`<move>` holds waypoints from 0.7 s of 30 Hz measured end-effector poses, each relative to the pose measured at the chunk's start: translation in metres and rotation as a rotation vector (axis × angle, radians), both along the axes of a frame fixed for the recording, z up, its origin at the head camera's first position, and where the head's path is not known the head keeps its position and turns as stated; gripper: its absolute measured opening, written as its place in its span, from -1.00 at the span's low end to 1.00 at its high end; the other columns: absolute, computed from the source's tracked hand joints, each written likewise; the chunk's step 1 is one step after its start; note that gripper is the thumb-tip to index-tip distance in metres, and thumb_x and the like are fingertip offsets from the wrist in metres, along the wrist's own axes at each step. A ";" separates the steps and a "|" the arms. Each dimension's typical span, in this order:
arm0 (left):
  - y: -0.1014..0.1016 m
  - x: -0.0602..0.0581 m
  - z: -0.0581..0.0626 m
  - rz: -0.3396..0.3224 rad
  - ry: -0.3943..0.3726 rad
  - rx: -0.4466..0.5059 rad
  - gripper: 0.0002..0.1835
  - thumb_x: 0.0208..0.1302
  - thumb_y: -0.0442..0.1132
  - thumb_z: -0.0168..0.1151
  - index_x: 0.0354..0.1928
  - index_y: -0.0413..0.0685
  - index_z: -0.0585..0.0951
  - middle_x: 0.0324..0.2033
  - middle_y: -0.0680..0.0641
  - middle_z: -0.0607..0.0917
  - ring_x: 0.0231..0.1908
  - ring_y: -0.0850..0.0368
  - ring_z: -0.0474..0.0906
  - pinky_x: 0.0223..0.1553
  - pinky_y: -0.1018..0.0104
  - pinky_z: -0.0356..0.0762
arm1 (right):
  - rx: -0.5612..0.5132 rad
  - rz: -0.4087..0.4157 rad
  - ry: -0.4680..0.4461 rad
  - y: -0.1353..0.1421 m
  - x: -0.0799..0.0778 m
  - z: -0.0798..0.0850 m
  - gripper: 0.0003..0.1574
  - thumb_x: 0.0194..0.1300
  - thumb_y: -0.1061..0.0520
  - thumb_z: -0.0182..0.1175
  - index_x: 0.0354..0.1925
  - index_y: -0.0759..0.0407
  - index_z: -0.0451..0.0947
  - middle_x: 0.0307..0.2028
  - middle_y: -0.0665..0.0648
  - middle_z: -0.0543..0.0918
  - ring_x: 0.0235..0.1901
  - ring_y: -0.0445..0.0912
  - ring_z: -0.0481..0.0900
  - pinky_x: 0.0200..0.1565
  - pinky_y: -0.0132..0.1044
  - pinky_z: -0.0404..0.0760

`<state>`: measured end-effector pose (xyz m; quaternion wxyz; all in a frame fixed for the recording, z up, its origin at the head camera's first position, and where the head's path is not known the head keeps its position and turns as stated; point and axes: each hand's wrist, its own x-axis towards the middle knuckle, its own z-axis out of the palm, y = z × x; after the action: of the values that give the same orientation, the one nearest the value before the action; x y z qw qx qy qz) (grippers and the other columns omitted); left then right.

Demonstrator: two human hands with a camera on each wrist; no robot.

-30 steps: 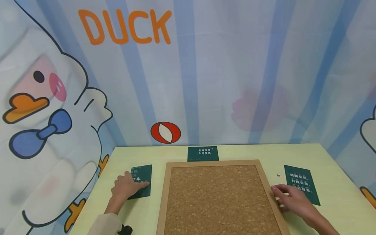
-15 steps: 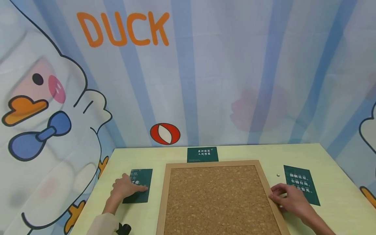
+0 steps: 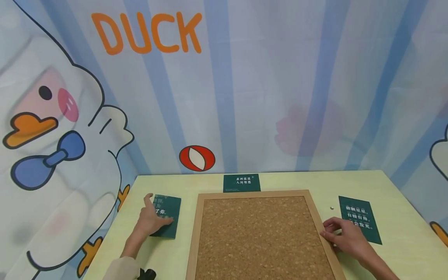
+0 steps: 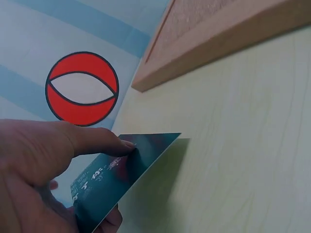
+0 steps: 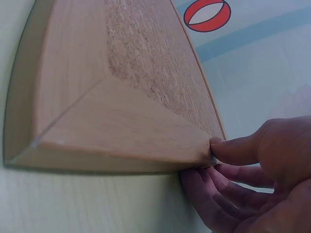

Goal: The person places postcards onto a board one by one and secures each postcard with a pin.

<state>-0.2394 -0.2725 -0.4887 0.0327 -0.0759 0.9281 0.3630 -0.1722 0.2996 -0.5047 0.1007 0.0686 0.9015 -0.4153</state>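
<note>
My left hand (image 3: 148, 221) holds a dark green card (image 3: 170, 207) with white writing at the left of the table. In the left wrist view, the thumb lies on top of the tilted card (image 4: 109, 182), fingers beneath, and one edge stands off the tabletop with a shadow under it. In the middle lies a cork board (image 3: 259, 241) with a pale wooden frame. At its right side, my right hand (image 3: 346, 238) grips the frame (image 5: 136, 124), thumb on the upper edge and fingers against the side, as the right wrist view shows.
A second green card (image 3: 242, 183) lies behind the board and a third card (image 3: 362, 217) to its right, partly behind the right hand. Near that one sits a small silvery round piece (image 3: 331, 208). A printed cloth wall (image 3: 259, 97) rises at the table's back.
My left hand has shifted slightly and its index finger now points up and away from the card. The card moved a little toward me, then back. My right hand stays at the frame.
</note>
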 end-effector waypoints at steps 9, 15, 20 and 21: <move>0.033 0.005 0.014 -0.034 0.029 0.101 -0.01 0.19 -0.21 0.53 0.47 -0.21 0.05 0.27 -0.58 0.35 0.24 -0.47 0.37 0.17 -0.36 0.40 | 0.030 -0.004 0.011 0.000 0.000 -0.001 -0.60 0.42 0.18 0.35 0.08 0.43 0.54 -0.23 0.13 0.64 -0.28 -0.04 0.62 -0.34 -0.18 0.70; 0.057 0.006 0.015 -0.046 0.033 0.117 -0.01 0.18 -0.20 0.56 0.47 -0.20 0.08 0.27 -0.54 0.35 0.24 -0.45 0.37 0.17 -0.35 0.41 | 0.032 -0.006 0.023 -0.002 0.001 -0.001 -0.63 0.42 0.20 0.35 0.06 0.43 0.55 -0.25 0.12 0.64 -0.30 -0.05 0.61 -0.36 -0.18 0.69; 0.078 0.009 0.013 -0.067 0.039 0.101 -0.01 0.15 -0.19 0.59 0.45 -0.22 0.13 0.23 -0.52 0.38 0.21 -0.42 0.41 0.14 -0.32 0.46 | 0.037 -0.007 0.034 -0.002 0.002 0.000 -0.64 0.41 0.20 0.35 0.04 0.42 0.56 -0.26 0.11 0.65 -0.31 -0.06 0.61 -0.37 -0.19 0.69; 0.083 0.009 0.013 -0.073 0.041 0.095 -0.02 0.15 -0.19 0.59 0.45 -0.22 0.14 0.22 -0.51 0.39 0.18 -0.40 0.42 0.12 -0.31 0.47 | 0.039 -0.008 0.036 -0.002 0.002 0.000 -0.64 0.41 0.20 0.36 0.04 0.42 0.56 -0.26 0.11 0.65 -0.32 -0.06 0.61 -0.38 -0.19 0.69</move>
<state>-0.2303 -0.1895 -0.4759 0.0305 -0.0331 0.9124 0.4068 -0.1702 0.2974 -0.5048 0.0814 0.0667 0.9109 -0.3990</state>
